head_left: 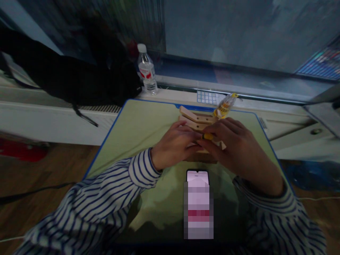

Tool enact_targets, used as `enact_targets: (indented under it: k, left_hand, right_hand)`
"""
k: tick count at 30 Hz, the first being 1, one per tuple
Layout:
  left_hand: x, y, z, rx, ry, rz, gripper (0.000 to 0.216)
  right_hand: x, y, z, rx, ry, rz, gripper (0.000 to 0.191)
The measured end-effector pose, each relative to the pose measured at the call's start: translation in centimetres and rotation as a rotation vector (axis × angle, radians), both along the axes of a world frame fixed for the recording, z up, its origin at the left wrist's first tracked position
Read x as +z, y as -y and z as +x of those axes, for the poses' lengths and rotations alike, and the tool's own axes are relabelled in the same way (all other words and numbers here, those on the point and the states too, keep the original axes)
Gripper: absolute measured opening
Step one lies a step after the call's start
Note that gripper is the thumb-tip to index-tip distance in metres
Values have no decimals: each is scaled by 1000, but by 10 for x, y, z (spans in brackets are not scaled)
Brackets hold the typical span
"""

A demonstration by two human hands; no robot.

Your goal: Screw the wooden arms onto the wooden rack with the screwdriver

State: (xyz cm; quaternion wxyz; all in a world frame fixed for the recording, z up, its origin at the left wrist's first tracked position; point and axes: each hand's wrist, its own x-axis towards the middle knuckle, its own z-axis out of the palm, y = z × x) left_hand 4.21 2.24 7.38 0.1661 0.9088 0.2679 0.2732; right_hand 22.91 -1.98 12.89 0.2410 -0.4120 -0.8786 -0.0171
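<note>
My left hand (176,143) and my right hand (233,150) meet over a set of light wooden pieces (196,120) on a green mat (140,131). The left hand's fingers curl onto a wooden piece. Fingers of the right hand pinch a small yellow part (208,136) against the wood. More flat wooden pieces lie stacked just behind the hands. A clear bag with yellow parts (225,105) rests at the mat's far edge. Both arms wear striped sleeves.
A phone (198,202) with a lit screen lies on the mat close to me. A plastic water bottle (147,71) stands on the sill behind the mat, beside a black bag (79,74). Wooden floor shows at left.
</note>
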Motion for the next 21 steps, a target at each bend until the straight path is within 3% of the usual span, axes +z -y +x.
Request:
enact_targets:
  k: [4,10,21]
  left_hand:
    - [-2,-2,-1,-6,5,24,26]
    - [-5,-3,-1,1,-30,17,29]
    - [-1,-4,-2,-74,-54,-27,26]
  right_hand:
    - [7,3,3,60,-19,-34,34]
    - [7,6,5,134,-12,-39,28]
    - [5,3,2,31,34,-1,19]
